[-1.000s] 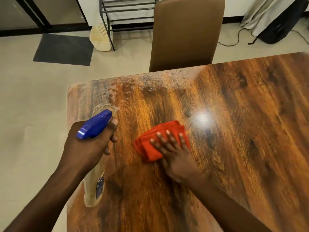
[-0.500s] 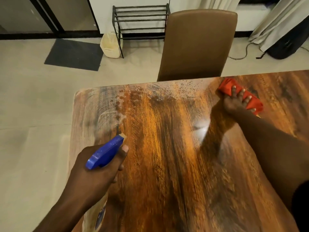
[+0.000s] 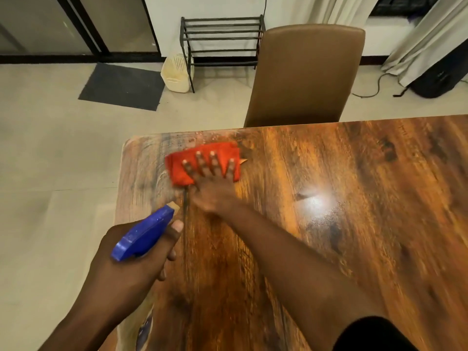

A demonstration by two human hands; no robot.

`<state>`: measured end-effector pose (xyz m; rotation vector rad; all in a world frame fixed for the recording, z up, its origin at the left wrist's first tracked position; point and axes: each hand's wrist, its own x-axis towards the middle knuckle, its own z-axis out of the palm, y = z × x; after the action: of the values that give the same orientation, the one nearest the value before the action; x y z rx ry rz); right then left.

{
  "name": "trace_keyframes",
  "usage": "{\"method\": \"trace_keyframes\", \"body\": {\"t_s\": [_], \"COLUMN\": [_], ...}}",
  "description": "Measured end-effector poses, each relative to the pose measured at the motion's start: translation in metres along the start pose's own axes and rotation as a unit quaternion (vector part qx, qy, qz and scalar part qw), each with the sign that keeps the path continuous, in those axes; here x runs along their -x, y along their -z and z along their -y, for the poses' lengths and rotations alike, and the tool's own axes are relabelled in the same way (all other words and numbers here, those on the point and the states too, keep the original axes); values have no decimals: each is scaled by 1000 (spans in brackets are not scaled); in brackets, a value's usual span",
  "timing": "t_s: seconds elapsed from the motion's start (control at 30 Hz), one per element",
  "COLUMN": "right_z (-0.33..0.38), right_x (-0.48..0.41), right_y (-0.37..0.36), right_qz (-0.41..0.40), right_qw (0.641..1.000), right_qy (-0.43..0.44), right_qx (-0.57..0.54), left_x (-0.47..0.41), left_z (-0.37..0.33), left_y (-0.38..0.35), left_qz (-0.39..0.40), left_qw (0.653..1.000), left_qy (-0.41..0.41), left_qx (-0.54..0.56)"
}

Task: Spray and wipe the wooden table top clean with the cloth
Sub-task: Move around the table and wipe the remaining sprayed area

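The wooden table top (image 3: 342,224) fills the right and lower part of the head view, glossy with a light glare. My right hand (image 3: 212,188) lies flat with fingers spread on a folded red cloth (image 3: 182,164), pressing it down near the table's far left corner. Spray droplets dot the far edge beside the cloth. My left hand (image 3: 131,272) is wrapped around a spray bottle with a blue trigger head (image 3: 144,234), held above the table's left edge, nozzle pointing toward the cloth. The bottle's body is mostly hidden under my hand.
A brown chair (image 3: 306,74) is pushed against the table's far edge. Beyond it on the tiled floor stand a black metal rack (image 3: 220,41), a white basket (image 3: 176,73) and a dark mat (image 3: 121,86). A cable and black bag (image 3: 440,74) lie at far right.
My right hand has swept the red cloth from the far right edge by the chair leftward to the far left corner. The left hand and bottle stay in place.
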<state>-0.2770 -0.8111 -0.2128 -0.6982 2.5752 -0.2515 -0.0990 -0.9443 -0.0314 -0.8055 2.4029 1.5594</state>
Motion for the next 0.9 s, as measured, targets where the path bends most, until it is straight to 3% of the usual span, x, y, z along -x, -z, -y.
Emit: {"method": "trace_keyframes", "body": {"t_s": [0.17, 0.33, 0.43, 0.57, 0.73, 0.9], "right_z": [67, 55, 8, -80, -173, -168], "right_x": [84, 206, 254, 268, 202, 86], "right_y": [-54, -101, -104, -68, -10, 44], "right_qz": [16, -7, -27, -26, -32, -62], "right_qw": [985, 980, 989, 997, 969, 931], "right_qy": [167, 196, 131, -45, -240, -336], "right_qx": [44, 37, 61, 60, -55, -127], "left_x": [9, 24, 28, 29, 26, 26], "left_z": [-6, -6, -2, 6, 26, 51], "left_y": [11, 28, 37, 49, 65, 82], "left_qz": [-13, -8, -17, -31, -63, -100], "left_qw": [999, 999, 999, 999, 997, 994], "left_qy": [-28, -33, -20, 1, 12, 24], "left_qx": [-6, 1, 19, 42, 33, 39]}}
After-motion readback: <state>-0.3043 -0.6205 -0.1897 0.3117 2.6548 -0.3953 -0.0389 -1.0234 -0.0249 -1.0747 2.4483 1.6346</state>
